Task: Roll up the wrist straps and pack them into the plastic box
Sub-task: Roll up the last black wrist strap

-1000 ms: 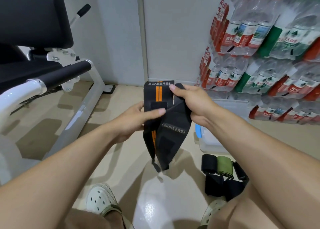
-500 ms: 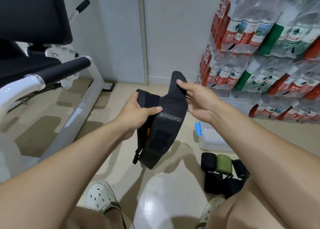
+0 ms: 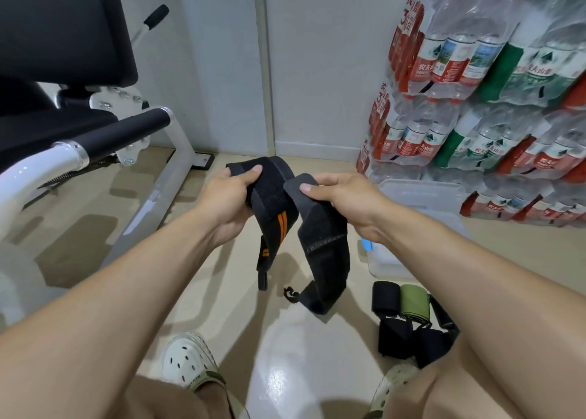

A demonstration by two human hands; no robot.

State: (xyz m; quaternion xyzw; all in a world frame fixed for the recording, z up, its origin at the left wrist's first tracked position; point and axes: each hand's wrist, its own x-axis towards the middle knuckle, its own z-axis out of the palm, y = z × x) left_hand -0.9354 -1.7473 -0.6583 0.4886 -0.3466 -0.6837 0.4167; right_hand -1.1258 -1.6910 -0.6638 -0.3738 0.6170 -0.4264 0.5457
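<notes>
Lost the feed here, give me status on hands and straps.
Left hand grips orange-striped strap; right hand grips black strap. Both unrolled, hanging. Plastic box on floor beyond right forearm. Nothing blocking.

head-worn view, looking forward and down, close over floor (image 3: 222,291)

Two black wrist straps are hanging unrolled in mid-air, the orange-striped strap (image 3: 275,210) draping left and the plain black strap (image 3: 324,244) right, while the clear plastic box (image 3: 421,198) is sitting on the floor beside rolled straps (image 3: 409,318).
</notes>
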